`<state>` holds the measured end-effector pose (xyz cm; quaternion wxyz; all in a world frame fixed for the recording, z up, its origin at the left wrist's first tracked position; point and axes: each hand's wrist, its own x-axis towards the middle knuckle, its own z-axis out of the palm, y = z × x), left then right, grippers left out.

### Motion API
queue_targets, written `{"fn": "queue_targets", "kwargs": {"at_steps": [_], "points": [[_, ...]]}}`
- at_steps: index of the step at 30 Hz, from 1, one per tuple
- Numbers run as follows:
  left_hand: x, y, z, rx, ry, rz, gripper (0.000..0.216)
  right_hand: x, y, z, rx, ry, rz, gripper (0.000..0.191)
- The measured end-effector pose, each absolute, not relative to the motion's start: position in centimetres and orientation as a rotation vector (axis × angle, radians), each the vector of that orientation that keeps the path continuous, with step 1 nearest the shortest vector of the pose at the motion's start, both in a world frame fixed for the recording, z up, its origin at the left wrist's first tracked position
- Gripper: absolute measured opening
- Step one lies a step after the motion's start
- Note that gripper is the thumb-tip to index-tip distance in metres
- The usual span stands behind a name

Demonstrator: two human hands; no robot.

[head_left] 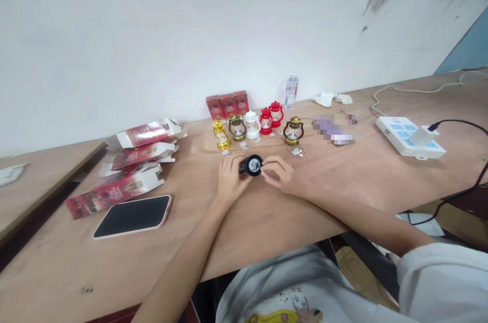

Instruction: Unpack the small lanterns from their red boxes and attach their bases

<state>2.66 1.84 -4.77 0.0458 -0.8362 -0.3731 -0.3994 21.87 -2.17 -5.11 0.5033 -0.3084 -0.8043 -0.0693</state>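
A small black lantern (253, 165) is tipped over just above the table, its round underside turned toward me with a pale, patterned disc inside the dark rim. My left hand (231, 178) wraps round its left side. On the other side, the bent fingertips of my right hand (280, 174) pinch at the rim; anything tiny between them is too small to make out. Beyond my hands stand a gold lantern (220, 136), a bronze lantern (237, 128), a white lantern (252, 125), two red lanterns (266, 122) and another dark bronze lantern (293, 131).
Flattened red boxes (141, 155) and a phone (133, 216) lie to the left. Upright red boxes (227, 106) and a water bottle (292, 91) stand by the wall. At right are crumpled tissues (325, 99), a blurred purple item (328, 127) and a power strip (407, 137) with cables.
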Motion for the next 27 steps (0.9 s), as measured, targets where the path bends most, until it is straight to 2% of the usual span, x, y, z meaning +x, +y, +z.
{"fn": "queue_targets", "kwargs": {"at_steps": [2,8,14,27], "points": [[2.7,1.8,-4.7,-2.556,-1.136,-1.216,0.036,21.8,-2.5,-4.8,-0.786,-1.893,-0.053,0.016],[2.7,1.8,-4.6,-2.581,-1.120,-1.189,0.034,21.6,-2.7,-4.2,-0.923,-1.607,0.565,0.017],[2.9,1.6,-4.8,-2.634,-1.023,-1.168,0.034,21.2,-1.8,-4.7,-0.922,-1.467,0.370,0.014],[3.3,1.4,-4.9,-2.545,-0.949,-1.196,0.036,20.1,-1.8,-5.2,-0.872,-1.361,0.580,0.013]]}}
